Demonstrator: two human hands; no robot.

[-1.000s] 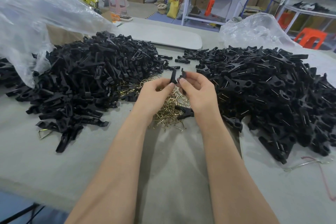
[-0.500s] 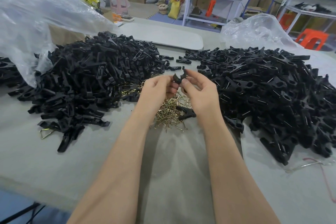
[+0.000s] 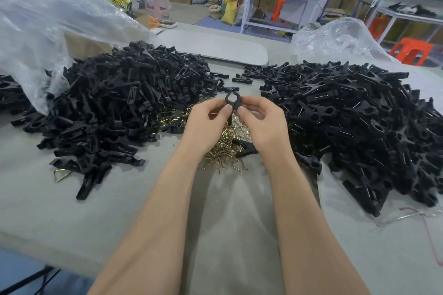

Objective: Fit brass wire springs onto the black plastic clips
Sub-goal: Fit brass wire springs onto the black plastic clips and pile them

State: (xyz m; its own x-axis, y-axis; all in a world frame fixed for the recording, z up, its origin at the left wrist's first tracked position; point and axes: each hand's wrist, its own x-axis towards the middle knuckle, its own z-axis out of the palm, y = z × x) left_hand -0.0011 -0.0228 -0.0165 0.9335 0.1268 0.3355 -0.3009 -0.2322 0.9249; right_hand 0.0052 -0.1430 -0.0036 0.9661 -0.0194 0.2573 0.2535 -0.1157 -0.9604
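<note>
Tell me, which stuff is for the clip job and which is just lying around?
For the job: black clip, pinched by left hand and right hand; brass springs; left clip pile; right clip pile.

Just lying about: plastic bag; pink stool; orange stool; grey board.

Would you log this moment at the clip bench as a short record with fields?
held item: black clip, above the table
left hand: pinches clip from its left
right hand: pinches clip from its right
brass springs: heap on table, under hands
side heaps: left clip heap, right clip heap flank springs
spring fitted: cannot tell
</note>
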